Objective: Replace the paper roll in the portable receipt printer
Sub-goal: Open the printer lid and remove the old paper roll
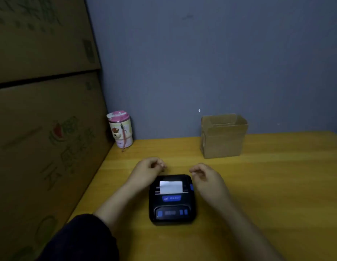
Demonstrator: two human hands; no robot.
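Observation:
A small black receipt printer [172, 205] with blue buttons lies flat on the wooden table [258, 185]. Its lid looks closed, and a white strip of paper [171, 187] sticks out of the slot near its far end. My left hand [147, 171] hovers just beyond the printer's far left corner, fingers loosely curled and holding nothing. My right hand [206, 176] hovers at the far right corner, beside the blue side latch [191, 187], fingers also curled and empty. Neither hand clearly touches the printer. No loose paper roll is visible.
A small open cardboard box [223, 136] stands at the back of the table against the blue-grey wall. A pink-lidded cup [120, 129] sits in the back left corner. Large stacked cardboard cartons [45, 129] wall off the left side.

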